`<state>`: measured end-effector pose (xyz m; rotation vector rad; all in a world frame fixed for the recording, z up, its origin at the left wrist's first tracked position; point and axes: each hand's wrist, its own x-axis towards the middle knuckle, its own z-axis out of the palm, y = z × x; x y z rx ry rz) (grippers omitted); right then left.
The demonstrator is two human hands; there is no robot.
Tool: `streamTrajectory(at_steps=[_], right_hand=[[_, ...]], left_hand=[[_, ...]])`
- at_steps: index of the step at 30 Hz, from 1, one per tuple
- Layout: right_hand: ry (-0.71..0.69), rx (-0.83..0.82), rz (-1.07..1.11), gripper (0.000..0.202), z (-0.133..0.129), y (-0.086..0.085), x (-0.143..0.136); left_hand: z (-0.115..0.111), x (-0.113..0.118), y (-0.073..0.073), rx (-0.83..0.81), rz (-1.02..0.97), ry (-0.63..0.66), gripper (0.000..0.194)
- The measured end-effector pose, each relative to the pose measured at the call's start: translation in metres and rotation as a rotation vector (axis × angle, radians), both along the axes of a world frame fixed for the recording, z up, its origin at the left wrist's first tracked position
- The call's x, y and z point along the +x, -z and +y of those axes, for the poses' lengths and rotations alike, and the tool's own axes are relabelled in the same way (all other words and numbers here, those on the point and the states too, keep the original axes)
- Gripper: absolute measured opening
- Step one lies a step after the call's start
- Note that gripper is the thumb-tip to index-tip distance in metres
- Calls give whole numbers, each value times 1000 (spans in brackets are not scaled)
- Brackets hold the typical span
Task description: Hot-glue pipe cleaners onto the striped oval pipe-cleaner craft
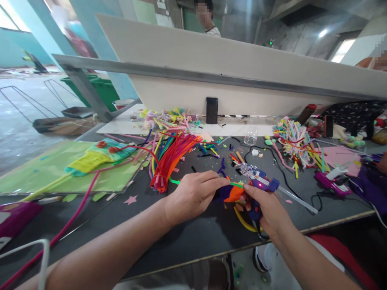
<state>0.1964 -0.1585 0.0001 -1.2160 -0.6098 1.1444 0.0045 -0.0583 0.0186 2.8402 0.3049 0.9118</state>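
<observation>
My left hand (195, 193) is closed, its fingertips pinching a bright green pipe cleaner (236, 184) whose other end trails out to the left behind the hand. At the strip's right end, the thumb of my right hand (267, 205) presses on it. An orange, fuzzy-looking piece (235, 194) sits just below, at the right fingers. Against my right hand is a blue glue gun (266, 183) with a lit red light and a clear glue stick in its back; whether the hand grips it I cannot tell. Dark purple material (222, 195) lies under the fingers.
A bundle of red and orange pipe cleaners (169, 161) lies left of my hands, near a yellow-teal fuzzy craft piece (96, 157) on a green sheet (45, 161). A phone (211, 110) leans on the white board. A clear cup (250, 137) and a magenta glue gun (332, 184) are rightward.
</observation>
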Motion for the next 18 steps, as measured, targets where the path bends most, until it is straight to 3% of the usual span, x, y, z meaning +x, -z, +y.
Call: streamTrajectory(at_steps=[18], right_hand=[[-3,11,-8,21,-2,1,0]], left_hand=[[-1,1,0,19,-9,-1,39]])
